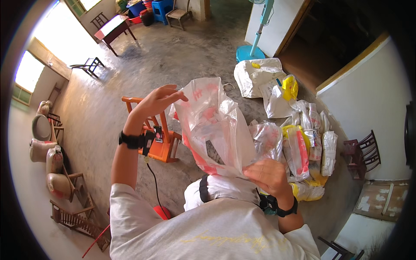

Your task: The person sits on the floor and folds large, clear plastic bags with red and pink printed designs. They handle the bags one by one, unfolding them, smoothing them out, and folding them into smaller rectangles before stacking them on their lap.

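A large translucent plastic sack [211,120] with red print is stretched out in front of my body. My left hand [165,97] pinches its upper left edge, arm raised and fingers bent over the film. At the lower right corner, my right hand [268,175] grips the gathered plastic. The sack's near rim gapes, and a dark patch of floor shows through it. Both my wrists carry black straps with small devices. Folded, bundled plastic sacks [297,152] lie on the floor just past my right hand, some with red or yellow parts.
An orange wooden chair [165,143] with a phone [158,134] on its seat stands left of the sack. A black cable [154,182] hangs nearby. Farther off are a white woven sack [256,76], a blue fan stand [250,53], a small table [112,27] and filled sacks [54,159].
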{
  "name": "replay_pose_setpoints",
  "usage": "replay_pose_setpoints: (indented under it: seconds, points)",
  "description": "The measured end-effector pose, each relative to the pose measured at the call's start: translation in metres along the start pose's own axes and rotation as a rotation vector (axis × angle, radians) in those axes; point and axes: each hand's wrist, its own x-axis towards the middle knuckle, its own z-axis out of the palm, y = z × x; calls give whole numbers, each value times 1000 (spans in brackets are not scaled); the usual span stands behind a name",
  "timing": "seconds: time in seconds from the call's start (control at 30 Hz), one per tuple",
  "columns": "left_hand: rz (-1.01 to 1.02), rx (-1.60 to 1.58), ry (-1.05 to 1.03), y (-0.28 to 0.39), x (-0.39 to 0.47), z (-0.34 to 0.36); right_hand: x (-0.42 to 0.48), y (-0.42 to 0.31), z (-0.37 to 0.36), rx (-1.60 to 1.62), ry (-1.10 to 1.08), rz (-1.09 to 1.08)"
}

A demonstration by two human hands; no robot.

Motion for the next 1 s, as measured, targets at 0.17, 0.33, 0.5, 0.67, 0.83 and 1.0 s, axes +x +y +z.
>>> replay_pose_setpoints:
  seconds: [0.17,0.33,0.5,0.67,0.83,1.0]
  points:
    - [-85,185,-214,-16,41,15,-7,-8,-9,38,-137,-86]
    - [-206,226,-69,-54,47,10,-31,3,-25,-51,-114,31]
    - [-423,402,51,-25,20,-15,-76,39,-56,-287,196,352]
    - [219,288,40,3,-21,4,-100,66,-78,-423,363,511]
    - [227,165,88,12,-56,22,-113,76,-104,-319,331,598]
    - [332,20,169,20,-86,36,-116,74,-124,-254,257,557]
